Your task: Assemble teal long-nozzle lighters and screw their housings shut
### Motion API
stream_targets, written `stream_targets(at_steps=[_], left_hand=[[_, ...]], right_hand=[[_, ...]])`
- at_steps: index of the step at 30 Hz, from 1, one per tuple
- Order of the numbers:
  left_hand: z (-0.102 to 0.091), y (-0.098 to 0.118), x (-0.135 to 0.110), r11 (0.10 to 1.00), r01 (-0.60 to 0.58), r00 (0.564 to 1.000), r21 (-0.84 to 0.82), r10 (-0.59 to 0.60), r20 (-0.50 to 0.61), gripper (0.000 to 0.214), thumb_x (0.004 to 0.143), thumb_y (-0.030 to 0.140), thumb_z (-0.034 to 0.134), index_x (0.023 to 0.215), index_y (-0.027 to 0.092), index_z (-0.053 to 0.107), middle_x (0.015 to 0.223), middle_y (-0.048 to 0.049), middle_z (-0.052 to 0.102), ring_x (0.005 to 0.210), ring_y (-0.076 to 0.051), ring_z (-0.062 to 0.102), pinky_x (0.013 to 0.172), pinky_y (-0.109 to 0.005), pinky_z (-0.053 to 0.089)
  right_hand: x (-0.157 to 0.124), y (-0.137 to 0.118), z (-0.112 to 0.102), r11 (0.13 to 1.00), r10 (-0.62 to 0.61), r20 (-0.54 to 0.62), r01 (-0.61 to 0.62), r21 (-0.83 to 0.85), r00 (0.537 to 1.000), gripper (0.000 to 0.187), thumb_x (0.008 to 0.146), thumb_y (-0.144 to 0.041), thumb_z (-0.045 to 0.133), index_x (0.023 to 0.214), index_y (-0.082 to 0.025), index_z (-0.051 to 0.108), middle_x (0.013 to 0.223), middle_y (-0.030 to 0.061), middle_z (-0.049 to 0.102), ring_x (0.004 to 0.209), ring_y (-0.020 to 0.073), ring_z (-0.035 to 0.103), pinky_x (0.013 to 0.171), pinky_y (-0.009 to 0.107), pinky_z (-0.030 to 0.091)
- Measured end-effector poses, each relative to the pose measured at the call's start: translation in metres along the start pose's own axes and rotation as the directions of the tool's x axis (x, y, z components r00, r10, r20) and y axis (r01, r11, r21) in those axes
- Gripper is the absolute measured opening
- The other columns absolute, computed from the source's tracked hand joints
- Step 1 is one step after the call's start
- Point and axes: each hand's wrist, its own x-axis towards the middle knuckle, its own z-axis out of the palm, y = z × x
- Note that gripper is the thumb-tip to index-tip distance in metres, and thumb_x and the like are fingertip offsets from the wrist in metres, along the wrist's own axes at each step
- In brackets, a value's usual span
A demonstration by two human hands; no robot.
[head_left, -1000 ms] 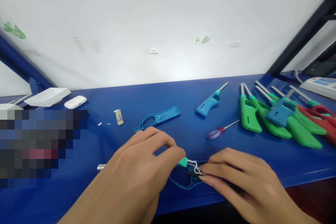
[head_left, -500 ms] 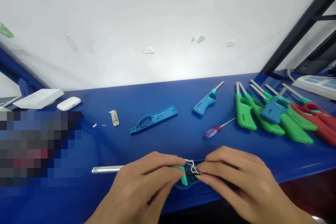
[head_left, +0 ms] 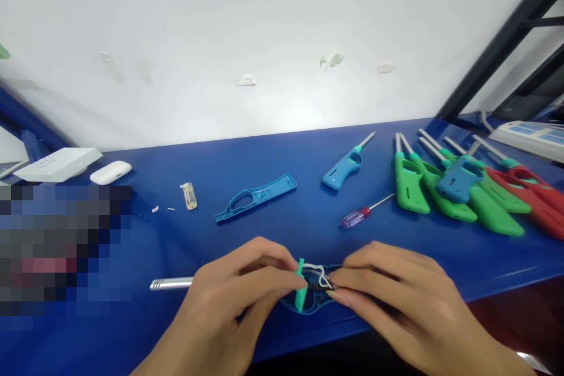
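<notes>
An opened blue lighter shell [head_left: 315,307] lies at the table's front edge, its silver metal tube [head_left: 171,284] sticking out to the left. My left hand [head_left: 233,291] is closed in a pinch on a green plastic trigger [head_left: 301,299], tilted up over the shell. Inside the shell runs a loose white wire [head_left: 319,268], which ends at a small black part [head_left: 325,286]. Closed round the shell's right end, my right hand [head_left: 394,291] pinches that black part; its fingers hide the rest. Behind the hands lies the other blue shell half [head_left: 277,188].
Toward the right rear are a blue lighter [head_left: 342,170], a screwdriver [head_left: 356,218], and several green lighters [head_left: 409,188] beside red ones [head_left: 540,200]. On the left sit a small clear-yellow fuel tank [head_left: 190,196], a white earbud case [head_left: 111,173] and a white box [head_left: 59,164].
My left hand has drawn slightly left and turned the green trigger more upright, exposing more of the white wire. The right hand keeps its hold. The whole view has shifted slightly.
</notes>
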Motion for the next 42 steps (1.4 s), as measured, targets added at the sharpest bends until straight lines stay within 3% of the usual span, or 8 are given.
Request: stream_targets(at_steps=[4, 14, 25, 32, 34, 38, 42], left_hand=[[-0.004, 0.003, 0.004, 1.000, 0.023, 0.999, -0.012, -0.023, -0.026, 0.033, 0.097, -0.002, 0.060, 0.099, 0.025, 0.080, 0.102, 0.0041, 0.077, 0.086, -0.006, 0.075, 0.083, -0.007, 0.056], [0.000, 0.003, 0.000, 0.998, 0.065, 0.995, 0.007, -0.065, -0.073, 0.026, 0.100, 0.005, 0.065, 0.104, 0.026, 0.079, 0.103, 0.0063, 0.076, 0.089, -0.005, 0.074, 0.088, -0.006, 0.054], [0.005, -0.004, -0.006, 0.993, 0.033, 0.999, 0.111, -0.030, -0.029, 0.023, 0.105, 0.011, 0.061, 0.116, 0.026, 0.075, 0.110, 0.0031, 0.068, 0.092, -0.005, 0.070, 0.087, -0.008, 0.051], [0.007, -0.001, -0.005, 0.995, 0.080, 0.994, 0.061, -0.075, -0.074, 0.014, 0.105, 0.014, 0.065, 0.107, 0.028, 0.068, 0.100, 0.0084, 0.072, 0.086, -0.005, 0.070, 0.084, -0.008, 0.052], [0.008, 0.000, -0.007, 0.992, 0.105, 0.992, 0.067, -0.100, -0.073, 0.018, 0.105, 0.014, 0.064, 0.115, 0.029, 0.067, 0.100, 0.0084, 0.071, 0.086, -0.005, 0.069, 0.084, -0.009, 0.052], [0.010, -0.001, -0.010, 0.985, 0.094, 0.996, 0.144, -0.091, -0.024, 0.046, 0.110, 0.015, 0.050, 0.152, 0.033, 0.052, 0.114, 0.0025, 0.064, 0.096, -0.007, 0.067, 0.091, -0.012, 0.052], [0.010, -0.001, -0.009, 0.988, 0.077, 0.997, 0.132, -0.078, -0.001, 0.039, 0.111, 0.014, 0.044, 0.143, 0.031, 0.059, 0.113, 0.0015, 0.059, 0.095, -0.006, 0.064, 0.090, -0.010, 0.050]], right_hand=[[-0.001, 0.001, 0.001, 1.000, 0.002, 0.003, -0.002, 0.005, 1.000, 0.009, 0.102, -0.020, 0.070, 0.109, -0.025, 0.073, 0.095, -0.0019, 0.075, 0.078, 0.0131, 0.068, 0.073, 0.028, 0.053], [-0.001, 0.002, 0.001, 1.000, -0.007, -0.009, 0.007, -0.014, 1.000, 0.008, 0.103, -0.022, 0.069, 0.109, -0.025, 0.073, 0.095, -0.0022, 0.075, 0.079, 0.0129, 0.068, 0.073, 0.028, 0.053], [-0.001, 0.001, 0.001, 1.000, -0.002, -0.006, 0.002, -0.025, 1.000, 0.010, 0.104, -0.022, 0.068, 0.111, -0.026, 0.074, 0.095, -0.0025, 0.075, 0.079, 0.0127, 0.068, 0.073, 0.028, 0.053], [-0.001, 0.002, 0.001, 0.999, -0.016, -0.016, 0.016, -0.028, 1.000, 0.008, 0.103, -0.023, 0.069, 0.109, -0.026, 0.073, 0.094, -0.0029, 0.075, 0.079, 0.0124, 0.069, 0.074, 0.027, 0.054], [-0.002, 0.001, 0.001, 0.999, -0.016, -0.013, 0.016, -0.032, 1.000, 0.008, 0.104, -0.023, 0.068, 0.110, -0.026, 0.072, 0.095, -0.0024, 0.075, 0.080, 0.0128, 0.069, 0.074, 0.027, 0.054], [-0.002, 0.001, 0.002, 1.000, -0.010, -0.010, 0.010, -0.030, 1.000, 0.008, 0.104, -0.022, 0.068, 0.110, -0.026, 0.072, 0.095, -0.0020, 0.075, 0.080, 0.0134, 0.069, 0.075, 0.028, 0.054], [-0.001, 0.001, 0.001, 1.000, -0.007, -0.010, 0.007, -0.028, 1.000, 0.008, 0.103, -0.022, 0.068, 0.110, -0.026, 0.072, 0.096, -0.0025, 0.075, 0.079, 0.0127, 0.069, 0.074, 0.027, 0.053]])
